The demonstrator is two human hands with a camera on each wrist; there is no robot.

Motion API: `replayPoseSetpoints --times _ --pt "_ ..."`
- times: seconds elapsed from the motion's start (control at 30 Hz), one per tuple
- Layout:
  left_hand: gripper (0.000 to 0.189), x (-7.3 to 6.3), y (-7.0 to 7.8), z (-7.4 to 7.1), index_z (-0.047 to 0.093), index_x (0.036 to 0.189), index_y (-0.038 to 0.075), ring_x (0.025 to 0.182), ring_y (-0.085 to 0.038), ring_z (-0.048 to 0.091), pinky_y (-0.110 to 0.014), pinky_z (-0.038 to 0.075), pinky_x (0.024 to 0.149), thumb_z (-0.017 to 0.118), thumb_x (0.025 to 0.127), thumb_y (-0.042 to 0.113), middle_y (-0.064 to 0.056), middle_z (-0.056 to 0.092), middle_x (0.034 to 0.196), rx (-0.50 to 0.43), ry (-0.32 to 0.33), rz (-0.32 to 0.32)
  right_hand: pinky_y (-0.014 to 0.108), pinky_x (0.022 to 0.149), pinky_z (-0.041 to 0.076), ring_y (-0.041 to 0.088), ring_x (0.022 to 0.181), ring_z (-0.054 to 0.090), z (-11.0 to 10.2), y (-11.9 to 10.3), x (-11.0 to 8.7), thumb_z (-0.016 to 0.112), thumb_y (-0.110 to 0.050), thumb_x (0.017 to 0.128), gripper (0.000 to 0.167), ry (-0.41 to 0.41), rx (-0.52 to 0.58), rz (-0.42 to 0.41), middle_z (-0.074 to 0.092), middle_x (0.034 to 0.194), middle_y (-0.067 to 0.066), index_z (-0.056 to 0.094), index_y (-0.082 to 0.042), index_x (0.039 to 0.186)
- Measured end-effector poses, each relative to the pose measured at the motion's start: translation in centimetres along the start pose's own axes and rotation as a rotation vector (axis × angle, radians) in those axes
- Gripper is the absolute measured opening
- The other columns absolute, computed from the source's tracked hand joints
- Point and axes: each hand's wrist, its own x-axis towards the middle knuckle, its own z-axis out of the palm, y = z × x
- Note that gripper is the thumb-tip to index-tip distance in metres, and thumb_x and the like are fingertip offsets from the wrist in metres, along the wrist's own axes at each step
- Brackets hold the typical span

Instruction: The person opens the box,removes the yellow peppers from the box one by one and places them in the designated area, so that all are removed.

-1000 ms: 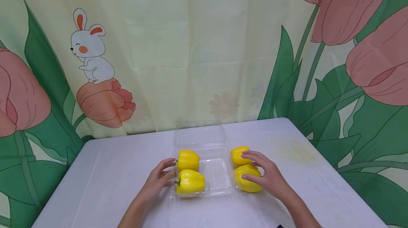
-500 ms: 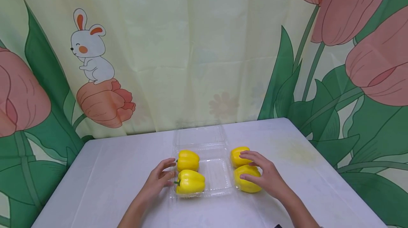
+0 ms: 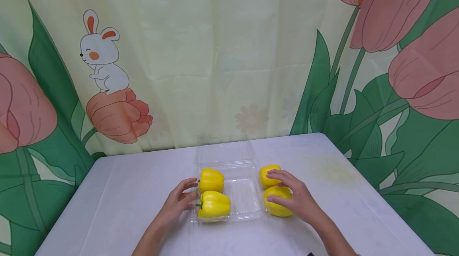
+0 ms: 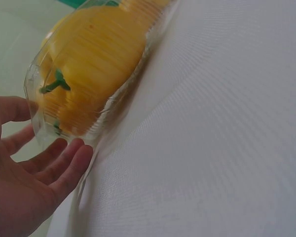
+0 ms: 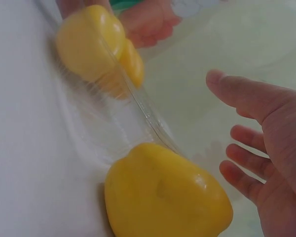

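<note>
A clear plastic clamshell box (image 3: 244, 196) lies with its lid (image 3: 225, 152) folded back. Two yellow bell peppers fill its left half: a rear pepper (image 3: 211, 180) and a front pepper (image 3: 214, 204), stems pointing left. My left hand (image 3: 175, 203) stands at the box's left side; the left wrist view has its thumb at the clear wall and its relaxed fingertips by the lower edge. Just right of the box sit another rear pepper (image 3: 266, 176) and front pepper (image 3: 277, 204). Over these, my right hand (image 3: 299, 196) hovers with fingers spread, gripping nothing in the right wrist view.
A white-covered table (image 3: 136, 184) carries everything. Behind it hangs a curtain (image 3: 215, 57) printed with tulips and a rabbit. A small dark object (image 3: 310, 254) shows at the bottom edge of the head view.
My right hand has drifted slightly left over the two right-hand peppers. The left hand, the box and the peppers have stayed put.
</note>
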Motion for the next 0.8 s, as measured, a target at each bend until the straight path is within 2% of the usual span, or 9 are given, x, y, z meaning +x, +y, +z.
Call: replayPoseSetpoints --times 0.47,0.8 --pt "0.044 -0.20 0.12 -0.11 0.045 0.140 0.018 0.113 -0.025 0.061 -0.039 0.058 0.084 0.055 0.097 0.015 -0.014 0.049 0.143 -0.021 -0.008 0.021 0.036 0.090 0.056 0.017 0.116 0.058 0.25 -0.14 0.16 0.082 -0.020 0.076 0.054 -0.004 0.005 -0.032 0.058 0.133 -0.004 0.062 -0.018 0.126" --pt "0.045 -0.22 0.20 -0.08 0.045 0.140 0.018 0.113 -0.025 0.061 -0.038 0.058 0.084 0.055 0.097 0.016 -0.014 0.048 0.143 -0.013 -0.007 0.019 0.036 0.090 0.056 0.019 0.116 0.058 0.34 -0.52 0.29 0.082 -0.018 0.075 0.055 -0.004 0.004 -0.018 0.058 0.133 -0.003 0.062 -0.017 0.126"
